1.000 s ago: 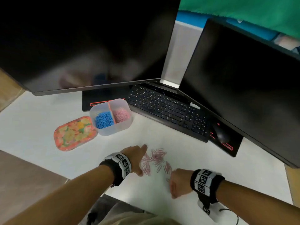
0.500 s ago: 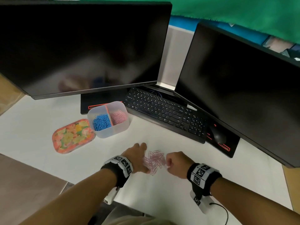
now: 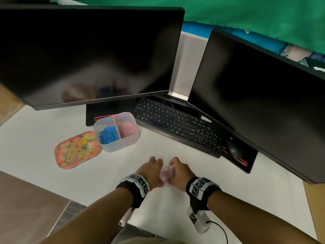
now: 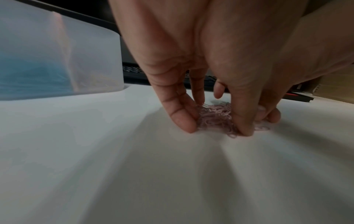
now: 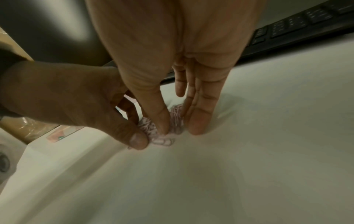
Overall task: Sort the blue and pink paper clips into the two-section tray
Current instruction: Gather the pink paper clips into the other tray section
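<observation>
A small pile of pink paper clips [image 3: 166,173] [image 4: 216,116] [image 5: 176,119] lies on the white desk between my two hands. My left hand [image 3: 151,169] [image 4: 216,128] stands with its fingertips on the desk and pinches the pile from the left. From the right, my right hand [image 3: 179,171] [image 5: 179,128] pinches the same pile between thumb and fingers. The clear two-section tray [image 3: 116,148] [image 4: 57,60] stands farther back to the left. Blue clips [image 3: 109,135] fill its left section and pink clips [image 3: 128,129] its right one.
A floral tin [image 3: 77,149] lies left of the tray. A black keyboard [image 3: 175,124] and mouse [image 3: 234,149] sit behind my hands, under two dark monitors [image 3: 88,55] [image 3: 263,103]. The desk's front edge [image 3: 98,205] runs just below my wrists.
The pink clips were spread out on the desk. Both hands have moved together and swept them into one tight pile between the fingers.
</observation>
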A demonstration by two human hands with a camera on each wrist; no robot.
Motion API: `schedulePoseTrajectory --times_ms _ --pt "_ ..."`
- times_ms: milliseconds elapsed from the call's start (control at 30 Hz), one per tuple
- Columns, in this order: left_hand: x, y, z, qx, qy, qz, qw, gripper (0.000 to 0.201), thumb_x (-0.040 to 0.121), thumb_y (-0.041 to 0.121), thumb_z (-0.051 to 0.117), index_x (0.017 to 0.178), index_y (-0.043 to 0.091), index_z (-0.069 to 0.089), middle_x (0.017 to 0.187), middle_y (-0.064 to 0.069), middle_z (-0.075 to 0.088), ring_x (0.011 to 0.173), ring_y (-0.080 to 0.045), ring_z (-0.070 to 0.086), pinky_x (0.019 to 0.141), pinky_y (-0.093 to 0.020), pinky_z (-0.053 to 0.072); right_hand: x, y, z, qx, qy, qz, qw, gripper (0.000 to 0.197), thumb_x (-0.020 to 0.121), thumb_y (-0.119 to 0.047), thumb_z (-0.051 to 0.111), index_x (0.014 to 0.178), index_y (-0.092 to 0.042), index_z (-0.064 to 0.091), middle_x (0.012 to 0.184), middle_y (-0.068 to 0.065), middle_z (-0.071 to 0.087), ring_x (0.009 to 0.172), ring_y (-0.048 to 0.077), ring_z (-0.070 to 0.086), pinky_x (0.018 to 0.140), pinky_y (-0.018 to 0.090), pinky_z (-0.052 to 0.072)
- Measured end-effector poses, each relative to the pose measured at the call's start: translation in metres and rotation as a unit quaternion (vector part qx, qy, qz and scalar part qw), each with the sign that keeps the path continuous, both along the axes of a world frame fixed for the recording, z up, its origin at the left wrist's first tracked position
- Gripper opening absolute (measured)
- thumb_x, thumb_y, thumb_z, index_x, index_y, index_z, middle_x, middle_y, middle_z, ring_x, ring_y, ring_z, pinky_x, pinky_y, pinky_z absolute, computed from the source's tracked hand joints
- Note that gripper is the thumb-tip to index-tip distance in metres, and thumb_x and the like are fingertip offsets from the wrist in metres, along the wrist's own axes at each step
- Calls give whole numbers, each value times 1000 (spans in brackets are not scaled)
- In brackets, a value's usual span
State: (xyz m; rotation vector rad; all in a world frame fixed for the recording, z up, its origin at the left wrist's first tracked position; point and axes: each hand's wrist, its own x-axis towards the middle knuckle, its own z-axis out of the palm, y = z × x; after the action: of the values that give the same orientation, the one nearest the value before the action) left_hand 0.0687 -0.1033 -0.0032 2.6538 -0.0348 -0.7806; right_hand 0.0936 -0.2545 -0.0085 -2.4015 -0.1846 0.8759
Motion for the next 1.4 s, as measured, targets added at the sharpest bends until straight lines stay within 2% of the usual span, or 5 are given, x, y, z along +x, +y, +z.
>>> schedulePoseTrajectory --times_ms 200,633,1100,1233,1400 --pt "-9 5 -6 -16 -23 41 999 77 66 40 80 127 15 39 118 -6 39 93 -26 61 80 -30 53 2 -10 -1 -86 -15 60 994 84 68 -32 81 134 -27 30 125 4 45 111 25 53 90 34 50" --pt "-3 8 -14 -52 -66 29 996 18 87 23 55 96 17 70 93 -6 64 86 -26 62 75 -32 50 6 12 3 -13 -58 93 994 6 87 -19 62 88 -14 65 73 3 69 59 16 68 61 34 60" --pt "0 21 -17 -107 -52 117 986 20 81 10 60 93 17 74 94 -2 73 86 -19 67 77 -25 54 15 4 4 12 -54 37 998 14 83 -15 65 76 -4 69 69 9 66 62 16 54 62 31 52" --pt "-2 30 -13 -117 -49 134 983 17 81 12 62 92 17 74 94 -1 73 86 -18 66 74 -22 51 23 6 18 26 -39 26 999 13 80 -11 69 68 -14 66 59 -7 57 53 4 48 54 15 46" --pt "-9 40 -5 -122 -53 157 979 15 82 15 61 91 18 73 94 0 72 87 -18 65 75 -20 48 49 33 45 55 -61 41 996 8 81 -13 70 73 -14 68 61 -8 56 58 9 59 57 17 51"
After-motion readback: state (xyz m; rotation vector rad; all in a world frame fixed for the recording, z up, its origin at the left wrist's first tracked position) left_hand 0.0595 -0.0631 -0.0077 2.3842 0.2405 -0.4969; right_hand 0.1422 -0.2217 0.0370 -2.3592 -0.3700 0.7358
